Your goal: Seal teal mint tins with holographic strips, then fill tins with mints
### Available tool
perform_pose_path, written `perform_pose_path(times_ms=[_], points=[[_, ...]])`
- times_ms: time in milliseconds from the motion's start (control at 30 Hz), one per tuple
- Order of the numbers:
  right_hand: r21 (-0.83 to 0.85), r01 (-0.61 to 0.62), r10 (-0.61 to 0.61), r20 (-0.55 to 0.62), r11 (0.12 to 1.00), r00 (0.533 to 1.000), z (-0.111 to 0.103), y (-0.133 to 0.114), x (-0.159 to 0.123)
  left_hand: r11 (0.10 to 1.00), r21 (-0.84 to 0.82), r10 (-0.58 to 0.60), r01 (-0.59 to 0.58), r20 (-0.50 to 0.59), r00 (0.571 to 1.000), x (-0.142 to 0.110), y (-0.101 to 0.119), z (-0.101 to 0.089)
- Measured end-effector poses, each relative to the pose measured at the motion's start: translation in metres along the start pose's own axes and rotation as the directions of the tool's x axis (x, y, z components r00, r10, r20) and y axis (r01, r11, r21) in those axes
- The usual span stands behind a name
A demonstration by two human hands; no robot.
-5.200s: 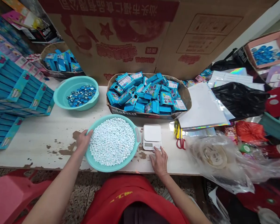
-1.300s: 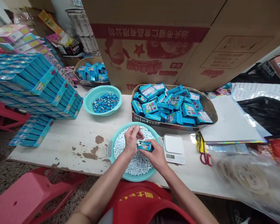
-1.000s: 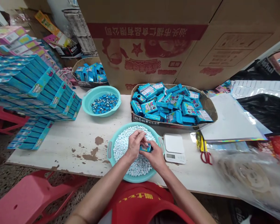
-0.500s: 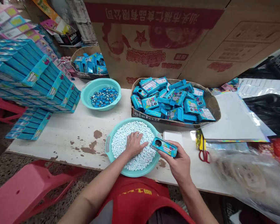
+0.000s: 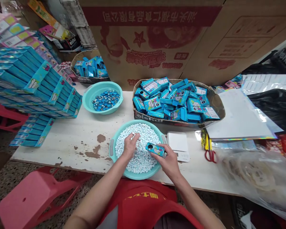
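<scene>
My right hand grips a small blue candy box over the right part of a turquoise bowl. The box's round hole faces left, and its printed side faces up. Small white candies fill this bowl. My left hand is among them, left of the box, its fingers curled in around some candies; the palm is hidden. Behind, a cardboard tray holds many similar blue boxes. To its left, a second turquoise bowl contains blue and silver round pieces.
A white scale lies right of the candy bowl, with red-handled scissors farther right. Stacked blue display boxes rise at left. A large carton stands behind. A pink stool sits in front at left.
My left hand has gone from lying spread on the candies to curled fingers turned on edge. My right hand has brought the blue box left, over the bowl, uncovering the scale.
</scene>
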State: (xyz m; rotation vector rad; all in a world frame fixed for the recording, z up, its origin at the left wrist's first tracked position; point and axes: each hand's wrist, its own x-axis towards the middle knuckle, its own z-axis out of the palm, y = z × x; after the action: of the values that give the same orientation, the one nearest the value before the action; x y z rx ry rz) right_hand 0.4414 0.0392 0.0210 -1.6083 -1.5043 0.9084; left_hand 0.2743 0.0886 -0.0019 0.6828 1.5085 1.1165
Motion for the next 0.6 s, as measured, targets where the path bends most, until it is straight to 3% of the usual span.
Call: perform_pose_path(times_ms=[100,200,400,600], points=[[-0.051,0.053,-0.052,0.031,0.997,0.998,0.013,-0.007,0.000,0.957,-0.288,-0.003,0.018,0.052,0.999,-0.017,0.022,0.010],[-0.087,0.087,-0.080,0.083,0.992,0.993,0.022,-0.018,0.001,0.922,-0.387,0.057,-0.033,0.050,0.997,-0.025,0.033,0.016],[-0.126,0.115,-0.108,0.062,0.985,0.992,0.022,-0.027,0.003,0.899,-0.431,0.090,-0.079,0.005,0.996,-0.021,0.039,0.018],[-0.122,0.065,-0.056,0.075,0.990,0.996,0.019,-0.025,0.009,0.917,-0.370,0.159,-0.151,-0.008,0.987,-0.015,0.038,0.020]])
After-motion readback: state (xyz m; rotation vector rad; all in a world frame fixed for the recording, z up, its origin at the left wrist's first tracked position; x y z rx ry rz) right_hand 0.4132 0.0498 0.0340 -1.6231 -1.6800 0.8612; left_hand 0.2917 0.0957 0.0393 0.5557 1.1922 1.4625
